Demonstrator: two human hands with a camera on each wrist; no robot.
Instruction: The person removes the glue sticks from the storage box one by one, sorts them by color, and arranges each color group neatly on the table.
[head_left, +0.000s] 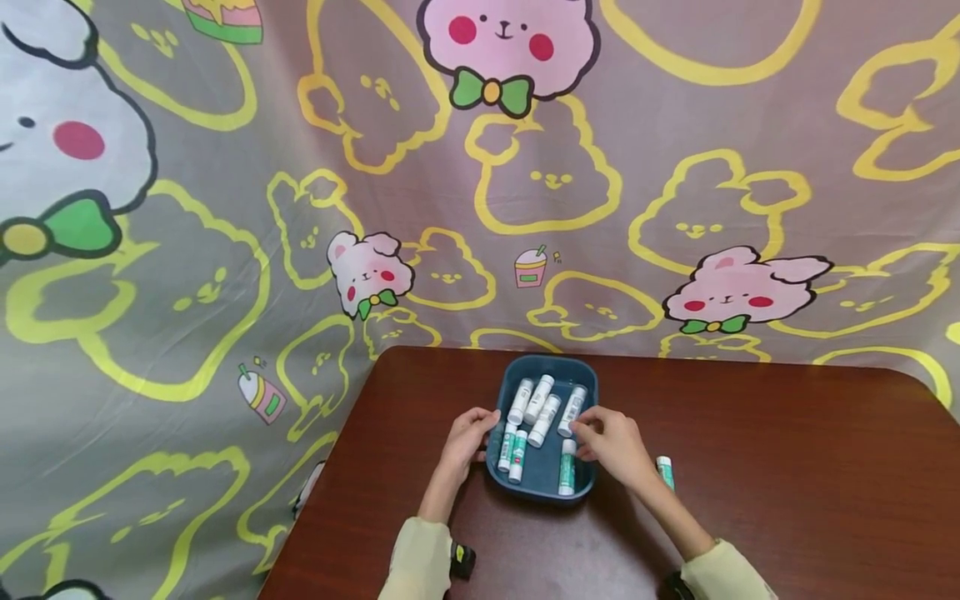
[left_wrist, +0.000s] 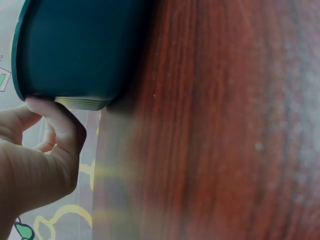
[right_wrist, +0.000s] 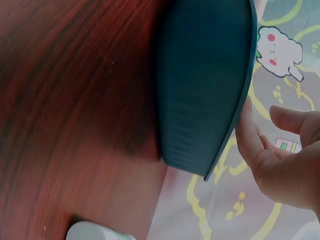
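Observation:
A dark blue-green plastic tray (head_left: pixel 542 490) sits on the table between my hands, with several glue sticks (head_left: pixel 543 420) lying in it. Some show white sides and others green labels. My left hand (head_left: pixel 465 442) grips the tray's left rim between thumb and fingers; in the left wrist view its fingers bend against the outer wall. At the opposite rim, my right hand (head_left: pixel 617 446) has its fingertips over the edge, close to a white glue stick (head_left: pixel 572 410). Its thumb and index finger stand apart in the right wrist view, the fingers against the tray's rim.
Another glue stick (head_left: pixel 665 472) with a green label is on the table, right of the tray and partly behind my right forearm. The brown wooden table (head_left: pixel 795 475) meets a cartoon-printed cloth (head_left: pixel 585 183) at its back and left edges.

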